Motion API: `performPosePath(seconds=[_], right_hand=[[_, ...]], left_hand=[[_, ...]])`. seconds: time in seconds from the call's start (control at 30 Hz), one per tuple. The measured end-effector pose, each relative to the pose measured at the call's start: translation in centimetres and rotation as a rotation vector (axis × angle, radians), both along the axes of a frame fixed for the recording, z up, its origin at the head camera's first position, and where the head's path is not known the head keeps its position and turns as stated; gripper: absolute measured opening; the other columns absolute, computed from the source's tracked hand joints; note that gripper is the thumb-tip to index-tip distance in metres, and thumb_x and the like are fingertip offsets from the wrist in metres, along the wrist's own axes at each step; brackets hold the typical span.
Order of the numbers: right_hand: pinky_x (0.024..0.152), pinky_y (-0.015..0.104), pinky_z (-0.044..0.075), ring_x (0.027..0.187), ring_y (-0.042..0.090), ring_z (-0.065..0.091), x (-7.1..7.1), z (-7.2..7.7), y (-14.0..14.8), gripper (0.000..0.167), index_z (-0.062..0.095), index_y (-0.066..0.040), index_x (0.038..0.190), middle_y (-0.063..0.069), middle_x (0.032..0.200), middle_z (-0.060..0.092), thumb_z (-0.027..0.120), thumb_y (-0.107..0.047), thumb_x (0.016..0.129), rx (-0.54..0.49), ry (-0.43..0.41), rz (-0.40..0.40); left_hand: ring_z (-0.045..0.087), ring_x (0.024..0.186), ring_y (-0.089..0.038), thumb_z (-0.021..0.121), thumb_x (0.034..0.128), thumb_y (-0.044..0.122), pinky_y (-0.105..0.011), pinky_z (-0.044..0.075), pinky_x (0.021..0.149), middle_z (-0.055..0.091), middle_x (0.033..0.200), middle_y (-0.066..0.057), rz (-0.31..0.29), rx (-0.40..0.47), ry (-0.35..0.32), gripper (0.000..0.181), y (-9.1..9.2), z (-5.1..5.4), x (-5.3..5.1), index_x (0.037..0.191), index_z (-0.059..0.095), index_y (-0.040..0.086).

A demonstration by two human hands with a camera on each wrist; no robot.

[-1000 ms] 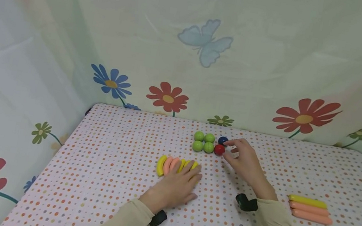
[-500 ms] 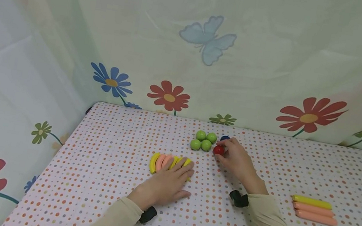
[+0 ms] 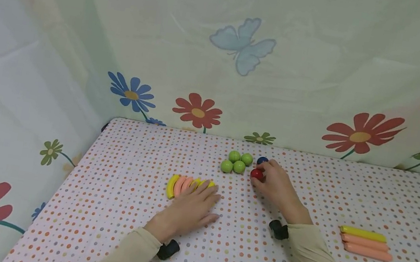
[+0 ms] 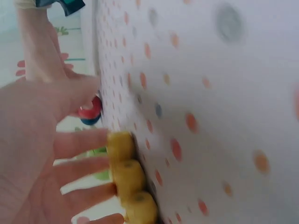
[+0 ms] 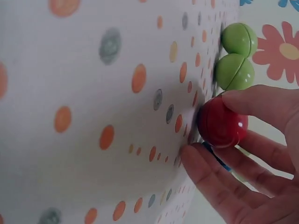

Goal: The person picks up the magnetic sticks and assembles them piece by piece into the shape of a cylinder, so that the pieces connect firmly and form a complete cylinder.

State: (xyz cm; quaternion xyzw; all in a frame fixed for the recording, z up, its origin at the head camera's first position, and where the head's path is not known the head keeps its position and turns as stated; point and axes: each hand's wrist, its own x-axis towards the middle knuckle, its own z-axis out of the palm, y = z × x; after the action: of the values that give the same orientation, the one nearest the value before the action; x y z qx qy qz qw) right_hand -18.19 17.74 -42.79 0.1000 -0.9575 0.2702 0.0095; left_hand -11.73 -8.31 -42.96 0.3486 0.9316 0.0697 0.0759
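My left hand point(image 3: 186, 207) lies with its fingers spread over a row of curved yellow and pink pieces point(image 3: 180, 187). In the left wrist view the fingertips touch the rounded ends of several yellow pieces point(image 4: 130, 176). My right hand point(image 3: 277, 187) holds a glossy red ball point(image 5: 219, 122) between thumb and fingers, low at the table surface. A dark blue ball point(image 3: 262, 160) sits just behind it, partly hidden by the hand. Left of the red ball, several light green balls point(image 3: 234, 156) stand in two short rows, with a gap between them and the red one.
Three straight sticks, one yellow point(image 3: 363, 233) and two pink point(image 3: 368, 252), lie side by side at the right. Dotted cloth point(image 3: 119, 208) covers the table. A flowered curtain point(image 3: 158, 40) hangs behind and at the left.
My left hand and the curved pieces have slid left. The right hand has taken hold of the red ball. The front green balls have shifted left, away from it.
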Motion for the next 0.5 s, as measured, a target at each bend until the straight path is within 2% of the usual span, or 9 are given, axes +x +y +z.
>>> performPosePath(seconds=[0.13,0.23,0.4,0.5], right_hand=[[0.079,0.046,0.058,0.092,0.034,0.063,0.0,-0.3,0.2,0.032,0.065,0.013,0.112,0.022,0.104,0.061,0.078,-0.008,0.092,0.007,0.0,-0.016],[0.078,0.046,0.058,0.09,0.034,0.063,0.0,-0.6,0.5,0.032,0.066,0.013,0.11,0.022,0.101,0.061,0.079,-0.009,0.092,0.002,0.008,-0.025],[0.073,0.043,0.057,0.085,0.031,0.062,0.1,-0.9,0.8,0.03,0.065,0.013,0.107,0.02,0.097,0.061,0.078,-0.01,0.091,0.007,0.033,-0.017],[0.072,0.043,0.056,0.084,0.031,0.062,0.1,-1.0,0.7,0.029,0.065,0.012,0.106,0.02,0.096,0.061,0.077,-0.009,0.09,0.004,0.041,-0.009]], left_hand=[[0.041,0.149,-0.032,0.055,0.1102,0.032,-0.043,0.035,0.121,0.048,0.157,-0.018,0.027,0.043,0.073,0.045,1.1,0.0,-0.1,0.144,0.059,0.003],[0.047,0.143,-0.031,0.06,0.1081,0.024,-0.038,0.044,0.114,0.052,0.15,-0.02,0.027,0.07,0.091,0.04,1.7,0.0,-0.1,0.139,0.061,-0.001],[0.054,0.134,-0.029,0.066,0.1028,0.009,-0.032,0.053,0.102,0.055,0.143,-0.019,0.005,0.05,0.134,0.036,2.3,0.2,0.1,0.137,0.061,-0.003],[0.058,0.125,-0.027,0.067,0.099,-0.001,-0.028,0.057,0.091,0.058,0.137,-0.018,0.033,0.064,0.144,0.035,2.5,0.2,0.0,0.134,0.063,-0.003]])
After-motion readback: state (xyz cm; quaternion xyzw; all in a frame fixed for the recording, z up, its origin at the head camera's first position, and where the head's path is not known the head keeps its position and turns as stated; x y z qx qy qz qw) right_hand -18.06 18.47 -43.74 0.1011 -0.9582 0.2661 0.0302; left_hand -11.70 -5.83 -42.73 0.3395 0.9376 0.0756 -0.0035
